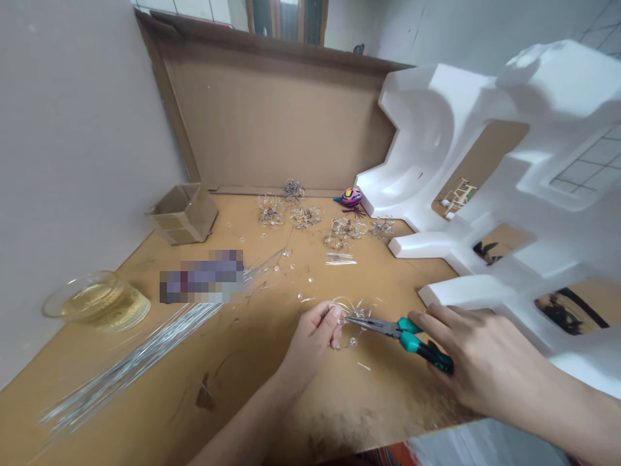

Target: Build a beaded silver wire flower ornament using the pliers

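Observation:
Near the front middle of the table, my left hand [321, 329] pinches a small ornament of bent silver wire [358, 313] with clear beads on it. My right hand [473, 346] is wrapped round the teal and black handles of needle-nose pliers [381, 325]. The tips of the pliers meet the wire right beside my left fingertips. Whether the jaws are fully closed on the wire is too small to tell. A loose bead hangs at the lower edge of the ornament. Short wire offcuts [363, 366] lie close by.
A bundle of straight wires [160, 349], a glass of yellowish liquid [104, 304] and a small cardboard box [187, 213] are at left. Several finished-looking wire clusters [305, 217] lie at the back. White foam packing [417, 142] stands along the right. A cardboard panel [286, 123] closes the back.

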### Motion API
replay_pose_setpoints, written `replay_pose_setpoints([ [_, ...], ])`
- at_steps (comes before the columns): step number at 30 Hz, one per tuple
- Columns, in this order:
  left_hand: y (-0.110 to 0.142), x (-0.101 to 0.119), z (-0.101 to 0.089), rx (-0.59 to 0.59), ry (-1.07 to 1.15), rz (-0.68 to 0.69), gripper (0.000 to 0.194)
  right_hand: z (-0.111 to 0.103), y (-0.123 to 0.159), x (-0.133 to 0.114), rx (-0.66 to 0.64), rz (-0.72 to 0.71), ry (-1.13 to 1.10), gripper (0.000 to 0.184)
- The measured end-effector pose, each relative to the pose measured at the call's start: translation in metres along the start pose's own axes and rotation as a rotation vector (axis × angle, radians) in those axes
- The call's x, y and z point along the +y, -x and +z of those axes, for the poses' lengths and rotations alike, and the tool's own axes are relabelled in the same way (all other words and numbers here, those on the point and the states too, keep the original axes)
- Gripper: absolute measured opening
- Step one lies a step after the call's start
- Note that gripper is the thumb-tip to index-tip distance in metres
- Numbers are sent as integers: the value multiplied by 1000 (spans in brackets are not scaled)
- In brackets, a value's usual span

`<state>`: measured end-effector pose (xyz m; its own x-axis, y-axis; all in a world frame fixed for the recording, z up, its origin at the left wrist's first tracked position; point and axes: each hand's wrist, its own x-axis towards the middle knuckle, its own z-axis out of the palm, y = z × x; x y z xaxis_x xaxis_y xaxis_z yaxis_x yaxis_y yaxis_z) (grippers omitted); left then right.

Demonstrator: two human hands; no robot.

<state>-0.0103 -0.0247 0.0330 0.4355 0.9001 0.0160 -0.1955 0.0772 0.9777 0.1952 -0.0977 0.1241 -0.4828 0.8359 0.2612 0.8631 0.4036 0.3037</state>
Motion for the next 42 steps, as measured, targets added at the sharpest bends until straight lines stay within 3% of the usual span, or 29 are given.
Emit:
replay_pose_setpoints([
  [3,1,-2,2,75,-39,18,28,3,-3,-4,-109,61,26,18],
  [7,-3,-8,-3,152,-69,28,30,6,-5,-5,-113,111,-18,33],
  [11,-11,-10,-13,162,103,-30,29,17,3,2,-113,235,-201,42],
  [15,-14,-7,-16,106,378,-93,24,43,13,10,-121,419,-410,44],
  [20,-13,-8,-13,6,516,-193,21,89,11,7,-167,558,-326,35],
  [26,-16,-17,-10,-59,478,-291,22,128,3,0,-120,493,-209,34],
  [30,-19,-25,-10,-77,468,-334,22,141,2,0,-21,490,-259,41],
  [35,-23,-34,-11,-70,485,-378,25,122,-7,-4,102,293,-680,49],
  [38,-25,-36,-12,-69,454,-374,27,112,-24,-9,95,156,-879,31],
  [40,-26,-37,-15,-57,315,-361,29,115,-36,-11,80,150,-1011,16],
  [42,-27,-37,-19,-16,14,-281,29,123,-45,-13,46,192,-1112,17],
])
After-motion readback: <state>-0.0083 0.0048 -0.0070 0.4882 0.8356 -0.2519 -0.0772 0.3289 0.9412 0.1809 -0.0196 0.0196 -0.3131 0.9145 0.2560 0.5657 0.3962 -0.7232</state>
